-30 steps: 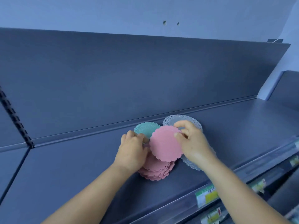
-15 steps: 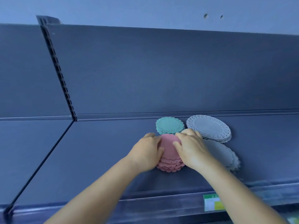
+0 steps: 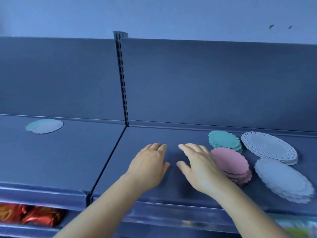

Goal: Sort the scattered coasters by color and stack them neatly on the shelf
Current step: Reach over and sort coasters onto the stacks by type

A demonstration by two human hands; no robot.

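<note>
Your left hand (image 3: 150,166) and right hand (image 3: 199,166) hover flat, fingers loose, holding nothing, above the shelf (image 3: 68,152). The pink coaster stack (image 3: 230,162) sits at 3 o'clock, touching your right hand; two loose coasters (image 3: 44,125) lie at 10 o'clock.

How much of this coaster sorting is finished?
Done: pink scalloped stack, teal stack, white lacy stack and pale grey stack. In hand: nothing; left hand and right hand are empty. Left: loose pale coasters far left.

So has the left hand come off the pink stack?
Yes. The left hand has moved left, off the pink stack, and now lies open over bare shelf.
</note>
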